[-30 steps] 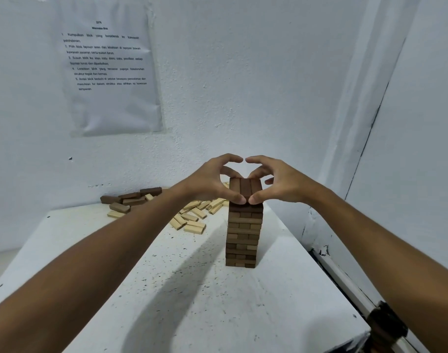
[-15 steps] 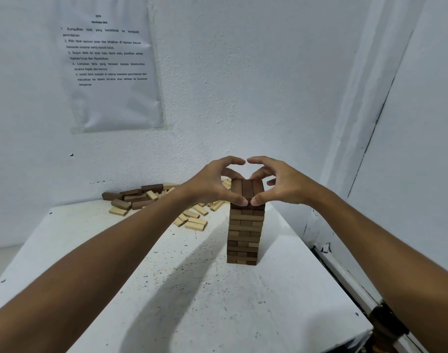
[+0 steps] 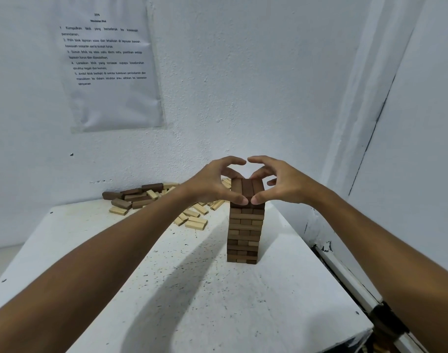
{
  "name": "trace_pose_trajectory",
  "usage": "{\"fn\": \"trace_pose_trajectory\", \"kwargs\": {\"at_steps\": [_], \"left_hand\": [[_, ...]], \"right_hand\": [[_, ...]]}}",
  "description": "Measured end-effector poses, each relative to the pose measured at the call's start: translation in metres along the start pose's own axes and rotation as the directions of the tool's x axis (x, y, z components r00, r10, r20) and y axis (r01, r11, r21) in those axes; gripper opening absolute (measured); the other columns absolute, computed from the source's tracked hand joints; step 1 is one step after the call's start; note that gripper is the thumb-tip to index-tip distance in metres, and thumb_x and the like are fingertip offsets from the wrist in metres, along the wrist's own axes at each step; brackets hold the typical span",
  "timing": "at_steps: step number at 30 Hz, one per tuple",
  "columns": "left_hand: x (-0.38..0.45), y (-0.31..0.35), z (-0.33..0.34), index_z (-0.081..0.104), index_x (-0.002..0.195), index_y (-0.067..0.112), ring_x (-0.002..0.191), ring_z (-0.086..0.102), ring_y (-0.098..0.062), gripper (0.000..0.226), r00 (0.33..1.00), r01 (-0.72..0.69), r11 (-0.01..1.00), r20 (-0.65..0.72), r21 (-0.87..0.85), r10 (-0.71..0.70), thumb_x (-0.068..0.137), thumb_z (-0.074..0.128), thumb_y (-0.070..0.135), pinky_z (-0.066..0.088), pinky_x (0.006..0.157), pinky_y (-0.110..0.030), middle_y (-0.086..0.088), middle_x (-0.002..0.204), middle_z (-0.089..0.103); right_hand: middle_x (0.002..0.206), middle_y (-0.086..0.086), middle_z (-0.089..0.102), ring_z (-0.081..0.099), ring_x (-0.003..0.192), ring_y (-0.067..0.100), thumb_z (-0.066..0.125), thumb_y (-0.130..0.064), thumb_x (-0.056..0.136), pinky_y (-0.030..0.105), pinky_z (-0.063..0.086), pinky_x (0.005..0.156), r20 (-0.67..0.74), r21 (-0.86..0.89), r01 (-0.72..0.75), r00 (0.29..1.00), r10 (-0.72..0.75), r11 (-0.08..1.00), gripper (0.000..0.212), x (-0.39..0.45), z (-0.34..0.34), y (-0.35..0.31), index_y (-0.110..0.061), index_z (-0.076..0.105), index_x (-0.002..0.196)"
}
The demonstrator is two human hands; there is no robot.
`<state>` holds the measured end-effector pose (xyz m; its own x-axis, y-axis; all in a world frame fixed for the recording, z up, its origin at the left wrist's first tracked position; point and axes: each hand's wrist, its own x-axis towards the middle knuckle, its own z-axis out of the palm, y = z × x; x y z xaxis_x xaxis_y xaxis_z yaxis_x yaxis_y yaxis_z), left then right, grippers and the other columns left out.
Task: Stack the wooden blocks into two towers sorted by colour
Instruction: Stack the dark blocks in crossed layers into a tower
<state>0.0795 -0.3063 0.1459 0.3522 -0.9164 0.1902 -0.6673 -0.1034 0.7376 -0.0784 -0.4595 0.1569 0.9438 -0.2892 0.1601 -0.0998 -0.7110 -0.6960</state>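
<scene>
Little has shifted since the earlier frames: both hands stay cupped round the top layer of the dark tower, left hand and right hand pinching it between thumbs at the front and curled fingers behind. It stands right of centre on a speckled white table. Loose pale blocks and dark blocks lie scattered at the far edge, below a printed sheet on the white wall.
</scene>
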Motion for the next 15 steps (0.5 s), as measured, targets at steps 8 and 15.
{"fn": "trace_pose_trajectory", "kwargs": {"at_steps": [8, 15], "left_hand": [[-0.0009, -0.0006, 0.0, 0.046, 0.136, 0.032, 0.119, 0.055, -0.007, 0.091, 1.0, 0.003, 1.0, -0.004, 0.007, -0.003, 0.057, 0.089, 0.037, 0.035, 0.084, -0.017, 0.006, 0.12, 0.065], [-0.0036, 0.0002, -0.0023, 0.05, 0.137, 0.03, 0.121, 0.054, -0.007, 0.088, 1.0, -0.007, 1.0, -0.004, 0.01, 0.007, 0.059, 0.092, 0.035, 0.036, 0.082, -0.013, 0.005, 0.129, 0.061]], "right_hand": [[0.119, -0.001, 0.064, 0.054, 0.117, 0.012, 0.088, -0.022, 0.07, 0.036, 0.042, 0.104, 0.009, -0.001, -0.003, 1.0, 0.003, 1.0, 0.093, -0.0012, 0.0003, -0.0009, -0.029, 0.036, 0.147], [0.124, -0.004, 0.061, 0.052, 0.119, 0.01, 0.082, -0.039, 0.061, 0.032, 0.042, 0.1, 0.042, -0.004, -0.005, 0.999, 0.005, 1.0, 0.098, -0.0015, -0.0003, -0.001, -0.036, 0.034, 0.146]]}}
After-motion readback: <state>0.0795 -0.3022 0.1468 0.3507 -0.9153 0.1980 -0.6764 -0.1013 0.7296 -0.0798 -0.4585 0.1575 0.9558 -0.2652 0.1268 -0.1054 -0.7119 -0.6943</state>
